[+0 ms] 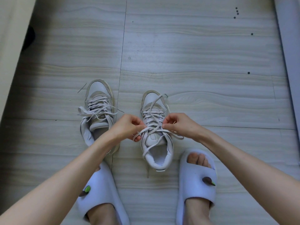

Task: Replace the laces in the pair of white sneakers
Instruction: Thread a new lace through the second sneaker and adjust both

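Floor point(203, 62); sneakers point(99, 101); slippers point(197, 176)

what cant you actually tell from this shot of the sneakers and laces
Head view only:
- Left sneaker: heel hidden behind the left forearm.
- Right sneaker lace: where the left hand and right hand pinch it, fingers cover the knot.
- Whether the laces are old or new: not discernible.
- Slippers: cut off by the bottom edge.
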The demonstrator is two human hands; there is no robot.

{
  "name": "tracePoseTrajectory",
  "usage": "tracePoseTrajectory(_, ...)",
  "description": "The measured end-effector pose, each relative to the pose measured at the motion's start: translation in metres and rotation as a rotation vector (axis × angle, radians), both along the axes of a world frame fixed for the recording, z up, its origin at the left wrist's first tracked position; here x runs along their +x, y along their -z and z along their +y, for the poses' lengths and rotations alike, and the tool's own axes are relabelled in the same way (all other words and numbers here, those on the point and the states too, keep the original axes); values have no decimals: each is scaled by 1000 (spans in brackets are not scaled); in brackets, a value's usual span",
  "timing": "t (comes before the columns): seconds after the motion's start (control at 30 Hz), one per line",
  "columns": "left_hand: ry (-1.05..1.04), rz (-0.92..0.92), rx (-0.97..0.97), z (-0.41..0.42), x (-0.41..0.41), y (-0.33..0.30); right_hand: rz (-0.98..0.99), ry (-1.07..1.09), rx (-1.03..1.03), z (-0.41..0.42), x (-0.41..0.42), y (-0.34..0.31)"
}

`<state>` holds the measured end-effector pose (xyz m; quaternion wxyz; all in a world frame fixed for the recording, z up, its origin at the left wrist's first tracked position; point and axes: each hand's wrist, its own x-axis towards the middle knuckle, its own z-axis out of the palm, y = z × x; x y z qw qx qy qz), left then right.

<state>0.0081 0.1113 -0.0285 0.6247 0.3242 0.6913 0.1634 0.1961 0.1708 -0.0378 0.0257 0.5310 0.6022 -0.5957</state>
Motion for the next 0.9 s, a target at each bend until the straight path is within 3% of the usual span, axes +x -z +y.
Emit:
tracePoseTrajectory(0.13, 117, 79, 59, 0, 1, 4, -9, -80, 24, -3, 0, 1)
tracePoseTrajectory(0.37, 389, 219, 212, 3, 7, 0, -104, -423, 170, -3, -4, -9)
tracePoseTrajectory(0.5, 428, 296, 382, 0, 13, -6, -80, -411, 248, -2, -10, -14)
tracePoseTrajectory(0.67, 313, 155, 242, 2, 3, -2, -2, -149, 134, -2, -4, -13)
tracePoseTrajectory(0.77, 323, 130, 145, 5, 0, -1, -197, -266, 254, 1, -7, -14)
tracePoseTrajectory(0.9, 491, 289, 84, 4, 4, -1, -318, -438, 305, 0, -15, -16)
